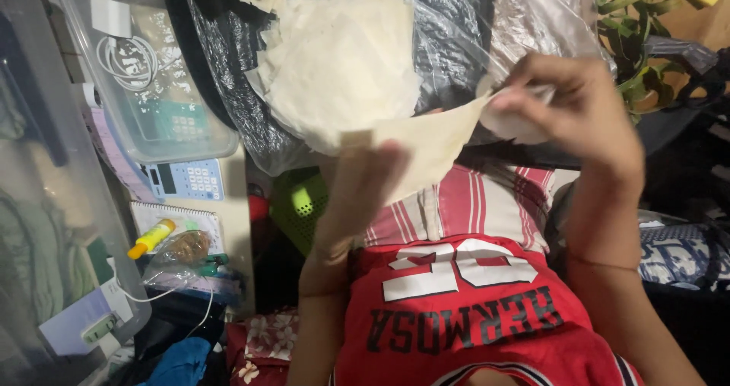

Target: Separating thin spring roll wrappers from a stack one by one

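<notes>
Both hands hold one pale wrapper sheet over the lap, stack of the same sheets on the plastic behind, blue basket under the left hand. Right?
Nearly. The head view shows the basket is green, not blue. The rest stands: the left hand and right hand hold one pale wrapper sheet, with the stack on the plastic behind.

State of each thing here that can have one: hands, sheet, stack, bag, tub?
left hand: raised, gripping the sheet's lower edge
right hand: pinching the sheet's upper corner
pale thin sheet: lifted, stretched between both hands
stack of sheets: fanned out, on plastic
plastic bag: open, crumpled
clear plastic tub: tilted, holding cables
</notes>
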